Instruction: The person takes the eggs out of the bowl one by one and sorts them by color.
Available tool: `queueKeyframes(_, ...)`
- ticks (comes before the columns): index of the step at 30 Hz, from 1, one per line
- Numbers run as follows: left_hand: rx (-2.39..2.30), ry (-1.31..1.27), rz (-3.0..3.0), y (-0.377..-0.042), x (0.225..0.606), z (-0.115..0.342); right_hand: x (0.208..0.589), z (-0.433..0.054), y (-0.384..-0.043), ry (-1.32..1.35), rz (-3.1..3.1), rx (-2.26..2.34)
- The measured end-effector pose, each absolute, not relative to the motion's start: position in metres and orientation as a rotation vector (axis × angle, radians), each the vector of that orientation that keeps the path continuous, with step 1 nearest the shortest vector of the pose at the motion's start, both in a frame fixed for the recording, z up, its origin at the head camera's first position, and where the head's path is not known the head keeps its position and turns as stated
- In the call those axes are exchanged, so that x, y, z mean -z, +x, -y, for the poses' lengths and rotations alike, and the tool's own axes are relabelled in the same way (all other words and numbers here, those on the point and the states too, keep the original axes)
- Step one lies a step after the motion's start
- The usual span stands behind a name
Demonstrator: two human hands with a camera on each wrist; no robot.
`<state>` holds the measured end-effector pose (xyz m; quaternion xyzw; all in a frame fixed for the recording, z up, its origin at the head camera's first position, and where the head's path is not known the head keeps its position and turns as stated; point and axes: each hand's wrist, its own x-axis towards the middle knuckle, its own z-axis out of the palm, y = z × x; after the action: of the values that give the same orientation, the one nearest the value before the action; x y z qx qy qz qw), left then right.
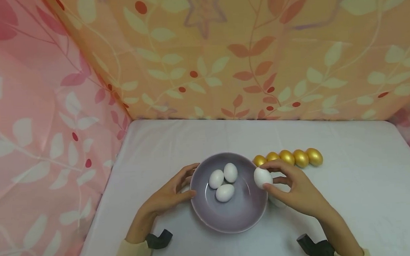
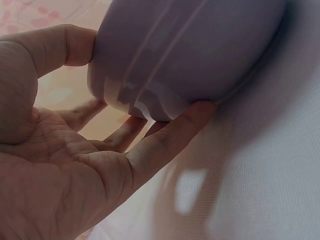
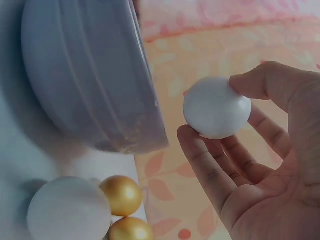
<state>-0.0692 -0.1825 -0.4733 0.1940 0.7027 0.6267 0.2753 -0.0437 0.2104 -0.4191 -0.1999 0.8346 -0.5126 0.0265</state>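
Note:
A purple bowl (image 1: 229,220) stands on the table with three white eggs (image 1: 225,192) inside. My left hand (image 1: 171,194) holds the bowl from its left side. In the left wrist view its thumb (image 2: 80,46) touches the rim and its fingers rest against the outer wall. My right hand (image 1: 295,191) pinches another white egg (image 3: 217,107) between thumb and fingertips, just above the bowl's right rim. Below that hand, a further white egg (image 3: 69,210) lies on the table beside the bowl, mostly hidden in the head view.
Several golden eggs (image 1: 300,158) lie in a row on the table, behind and to the right of the bowl. The table (image 1: 365,189) has a white cover. Leaf-patterned cloth (image 1: 202,59) hangs behind it, and pink cloth (image 1: 48,157) hangs on the left.

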Motion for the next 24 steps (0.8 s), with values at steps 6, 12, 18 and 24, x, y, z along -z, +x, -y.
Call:
queueKeyframes(6,-1.697,0.506,-1.866,-0.069,0.474,0.183,0.426,-0.221,-0.037,-0.55,-2.643,1.618)
queueKeyframes(12,-1.7,0.51,-1.863,-0.069,0.474,0.182,0.431,-0.232,-0.034,-0.499,-2.694,1.572)
queueKeyframes(18,-1.706,0.529,-1.862,-0.07,0.473,0.183,0.434,-0.243,-0.033,-0.473,-2.757,1.502)
queueKeyframes(24,-1.679,0.509,-1.876,-0.07,0.473,0.183,0.441,-0.254,-0.029,-0.427,-2.838,1.391)
